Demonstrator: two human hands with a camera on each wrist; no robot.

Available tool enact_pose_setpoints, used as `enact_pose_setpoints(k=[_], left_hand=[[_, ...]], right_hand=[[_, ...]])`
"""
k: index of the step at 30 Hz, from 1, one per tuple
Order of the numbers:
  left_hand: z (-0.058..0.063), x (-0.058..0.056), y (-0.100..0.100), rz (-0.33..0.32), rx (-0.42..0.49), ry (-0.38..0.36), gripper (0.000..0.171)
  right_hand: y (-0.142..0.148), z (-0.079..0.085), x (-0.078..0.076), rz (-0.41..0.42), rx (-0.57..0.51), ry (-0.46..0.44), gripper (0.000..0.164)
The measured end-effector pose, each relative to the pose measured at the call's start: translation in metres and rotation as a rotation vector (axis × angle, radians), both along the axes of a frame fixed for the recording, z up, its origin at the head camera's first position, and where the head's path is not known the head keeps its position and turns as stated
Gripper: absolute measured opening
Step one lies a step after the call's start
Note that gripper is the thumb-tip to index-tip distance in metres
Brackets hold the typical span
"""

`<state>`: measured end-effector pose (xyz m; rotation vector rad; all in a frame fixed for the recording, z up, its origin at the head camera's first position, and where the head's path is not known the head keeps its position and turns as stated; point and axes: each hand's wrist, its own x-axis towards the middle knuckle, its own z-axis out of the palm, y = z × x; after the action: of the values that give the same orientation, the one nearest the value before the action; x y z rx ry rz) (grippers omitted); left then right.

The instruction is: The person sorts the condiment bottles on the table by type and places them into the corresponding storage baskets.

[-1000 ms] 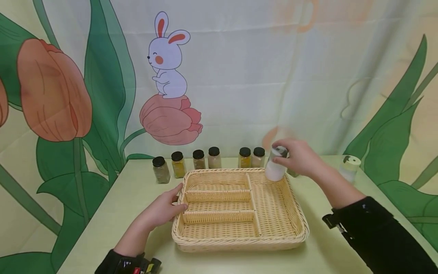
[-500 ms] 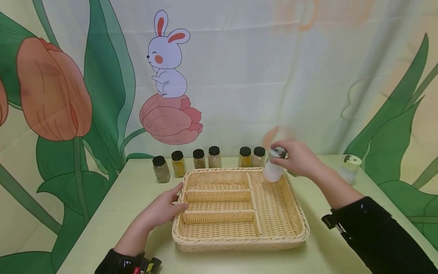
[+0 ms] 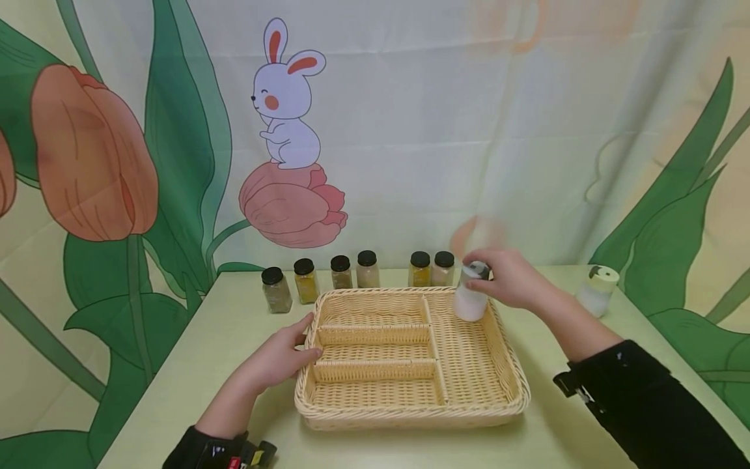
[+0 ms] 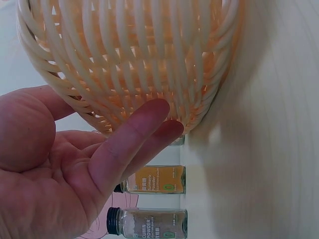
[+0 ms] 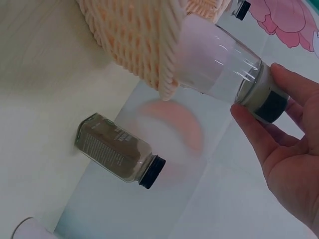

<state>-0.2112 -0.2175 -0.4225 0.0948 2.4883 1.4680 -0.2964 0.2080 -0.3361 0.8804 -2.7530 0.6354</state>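
A pale wicker basket (image 3: 410, 412) with one long right compartment and three smaller left ones stands on the table. My left hand (image 3: 278, 358) grips its left rim, thumb over the top; in the left wrist view, fingers (image 4: 134, 129) lie against the woven outer wall (image 4: 134, 45). At the far end of the long compartment my right hand (image 3: 515, 280) holds a clear jar of white powder (image 3: 471, 305) by its lid. The right wrist view shows thumb and fingers around that lid (image 5: 264, 97), the jar's lower part (image 5: 192, 50) behind the basket rim.
Behind the basket stand several small black-capped spice bottles, among them cumin powder (image 3: 277, 294) and turmeric powder (image 3: 306, 284). Another brown-filled bottle (image 5: 117, 149) is beside the basket in the right wrist view. A second white-filled jar (image 3: 596, 293) stands at the far right.
My right hand has brought the jar slightly down and nearer, further into the basket's right compartment. My left hand and the basket have stayed in place.
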Motion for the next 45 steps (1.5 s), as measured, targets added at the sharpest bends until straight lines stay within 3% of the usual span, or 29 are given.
enact_pose_setpoints(k=[15,45], left_hand=[[-0.002,0.0,0.0,0.002,-0.014,0.009,0.081],[-0.003,-0.002,-0.001,0.005,-0.009,-0.008,0.082]], right_hand=[[0.002,-0.024,-0.005,-0.001,-0.001,-0.04,0.035],[0.001,-0.034,0.005,-0.007,0.009,-0.082,0.033]])
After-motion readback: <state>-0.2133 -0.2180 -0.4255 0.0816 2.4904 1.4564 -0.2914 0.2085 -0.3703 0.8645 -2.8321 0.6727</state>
